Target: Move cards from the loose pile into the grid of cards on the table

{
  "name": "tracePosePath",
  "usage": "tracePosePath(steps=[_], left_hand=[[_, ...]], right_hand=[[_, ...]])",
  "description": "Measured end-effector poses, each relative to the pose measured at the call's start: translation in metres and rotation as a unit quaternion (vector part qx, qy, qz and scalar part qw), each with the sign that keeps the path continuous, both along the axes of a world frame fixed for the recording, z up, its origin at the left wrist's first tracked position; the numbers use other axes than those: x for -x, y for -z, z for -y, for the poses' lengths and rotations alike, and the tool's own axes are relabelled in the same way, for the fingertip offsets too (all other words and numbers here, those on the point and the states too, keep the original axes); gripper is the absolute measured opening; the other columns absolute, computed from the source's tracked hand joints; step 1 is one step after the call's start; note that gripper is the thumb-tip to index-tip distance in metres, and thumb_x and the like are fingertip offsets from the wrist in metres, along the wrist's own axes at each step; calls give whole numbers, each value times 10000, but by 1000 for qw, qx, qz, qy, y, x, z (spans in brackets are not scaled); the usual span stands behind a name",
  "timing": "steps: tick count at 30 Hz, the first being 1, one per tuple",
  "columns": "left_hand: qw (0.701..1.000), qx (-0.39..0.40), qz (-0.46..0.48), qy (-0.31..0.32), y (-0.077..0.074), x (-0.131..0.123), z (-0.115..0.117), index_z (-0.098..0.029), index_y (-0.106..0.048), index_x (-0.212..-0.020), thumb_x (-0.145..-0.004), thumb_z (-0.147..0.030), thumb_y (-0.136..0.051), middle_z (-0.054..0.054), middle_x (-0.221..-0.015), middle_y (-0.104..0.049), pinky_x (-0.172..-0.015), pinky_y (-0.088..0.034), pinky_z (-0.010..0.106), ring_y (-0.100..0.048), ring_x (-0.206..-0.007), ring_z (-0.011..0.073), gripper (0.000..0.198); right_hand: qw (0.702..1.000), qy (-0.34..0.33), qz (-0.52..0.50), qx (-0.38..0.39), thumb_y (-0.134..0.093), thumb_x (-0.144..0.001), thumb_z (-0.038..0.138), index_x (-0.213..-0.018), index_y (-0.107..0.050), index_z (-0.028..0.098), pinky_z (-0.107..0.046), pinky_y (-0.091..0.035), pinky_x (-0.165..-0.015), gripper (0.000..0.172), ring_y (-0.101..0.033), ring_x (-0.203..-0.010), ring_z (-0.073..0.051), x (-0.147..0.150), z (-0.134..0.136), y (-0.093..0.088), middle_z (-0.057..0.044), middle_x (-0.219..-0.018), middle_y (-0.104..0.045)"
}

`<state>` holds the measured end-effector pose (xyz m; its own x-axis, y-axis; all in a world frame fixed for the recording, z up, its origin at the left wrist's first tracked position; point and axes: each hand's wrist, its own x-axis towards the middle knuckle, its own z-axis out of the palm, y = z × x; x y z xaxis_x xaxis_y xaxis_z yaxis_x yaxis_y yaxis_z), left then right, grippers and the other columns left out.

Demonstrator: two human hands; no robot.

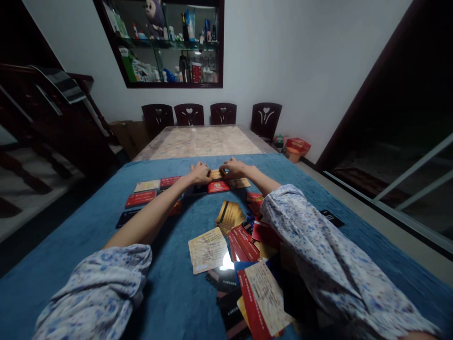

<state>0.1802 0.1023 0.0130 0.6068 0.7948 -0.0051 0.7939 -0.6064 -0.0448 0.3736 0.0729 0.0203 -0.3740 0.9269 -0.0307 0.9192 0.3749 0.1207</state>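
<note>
Both arms reach to the far part of the blue cloth. My left hand (200,173) has its fingers curled at the left end of a gold card (216,174). At the card's right end, my right hand (232,167) pinches with bent fingers. Just in front of it lies a red card (218,187), and a beige card (239,182) is under my right wrist. Left of the hands, red, beige and dark cards sit in rows, such as a red card (140,198). My left forearm hides part of these rows.
A loose heap of cards spreads near me, with fanned gold cards (230,215), a large beige card (208,250) and black cards (231,311). One black card (331,217) lies apart at the right. Chairs (189,114) stand beyond the table's far end (208,140).
</note>
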Motion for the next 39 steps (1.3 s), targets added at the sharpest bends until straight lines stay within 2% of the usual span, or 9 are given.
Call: tracePosePath(steps=[10,17,22,31,39], left_hand=[[999,28,-24,-16,5,-6,-6,-177,-717,-943,-768,-295,-563,167,-1173,-650,-992,-421,574,-447,-1230,369,261],[998,37,-35,-20,8,-6,-11,-169,-725,-956,-784,-308,-553,167,-1173,-658,-996,-418,587,-451,-1209,369,280],[998,37,-36,-26,10,-6,-14,-184,-729,-970,-773,-316,-573,149,-1177,-665,-992,-433,546,-463,-1194,360,283],[998,43,-25,-28,8,-5,-11,-179,-720,-979,-783,-290,-558,162,-1179,-660,-1018,-408,569,-463,-1224,369,278],[1000,12,4,-7,7,2,-7,-185,-663,-1206,-819,-249,-498,161,-1343,-575,-1036,-362,589,-388,-1311,351,425]], right_hand=[[1000,-15,-11,2,-632,-852,362,-1195,-702,266,-304,-426,-894,363,-593,-1081,-248,-5,-18,16,-77,-1217,-694],[1000,-3,-11,13,-617,-863,352,-1263,-677,275,-290,-449,-884,411,-586,-1139,-254,-2,-21,21,-65,-1293,-681],[1000,2,-10,24,-604,-869,325,-1289,-668,260,-307,-464,-904,430,-578,-1174,-273,0,-22,21,-65,-1263,-703],[1000,4,-18,19,-621,-850,319,-1299,-660,276,-322,-475,-919,453,-567,-1198,-279,-1,-21,21,-63,-1264,-700],[999,9,-41,4,-610,-879,350,-1382,-593,236,-327,-436,-990,516,-547,-1232,-269,-2,-16,20,-86,-1360,-638]])
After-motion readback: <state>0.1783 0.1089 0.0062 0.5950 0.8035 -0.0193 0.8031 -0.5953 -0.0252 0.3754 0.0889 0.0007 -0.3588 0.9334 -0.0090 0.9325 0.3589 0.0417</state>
